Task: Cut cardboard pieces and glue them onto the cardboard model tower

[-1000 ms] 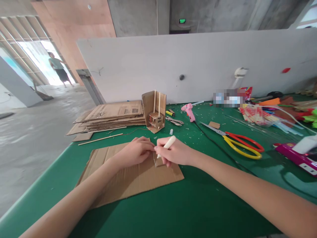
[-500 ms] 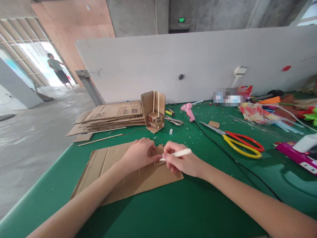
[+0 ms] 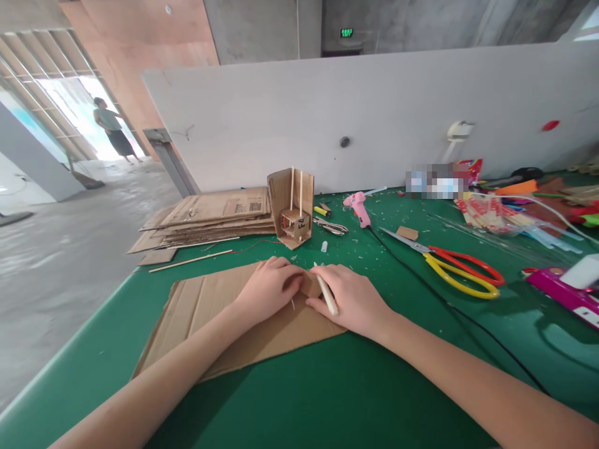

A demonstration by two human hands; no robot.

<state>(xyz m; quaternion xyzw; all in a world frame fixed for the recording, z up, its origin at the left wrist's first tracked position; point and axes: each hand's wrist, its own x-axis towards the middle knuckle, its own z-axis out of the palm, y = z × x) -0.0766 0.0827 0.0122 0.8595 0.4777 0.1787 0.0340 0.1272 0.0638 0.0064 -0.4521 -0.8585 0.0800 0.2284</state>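
Observation:
A sheet of brown cardboard (image 3: 206,312) lies flat on the green table under both hands. My left hand (image 3: 266,287) is closed, thumb and fingers gripping the left side of a small cardboard piece (image 3: 311,285) on the sheet. A short light mark shows on the sheet below my left thumb. My right hand (image 3: 353,296) holds a white pen (image 3: 327,296) against the palm side, tilted with one end toward me. Its fingertips and thumb also touch the right side of the small piece. Fingers hide part of that piece.
Behind stand a cardboard model with sticks (image 3: 294,218) and a cardboard stack (image 3: 210,212). Pliers (image 3: 331,226), a pink glue gun (image 3: 358,207) with its black cord, and scissors (image 3: 449,265) lie rightward. A purple power strip (image 3: 559,290) is far right. A person (image 3: 112,128) stands far off.
The pen has swung from pointing at the cardboard to lying across my right fingers. My right hand has turned and now touches the small piece along with my left.

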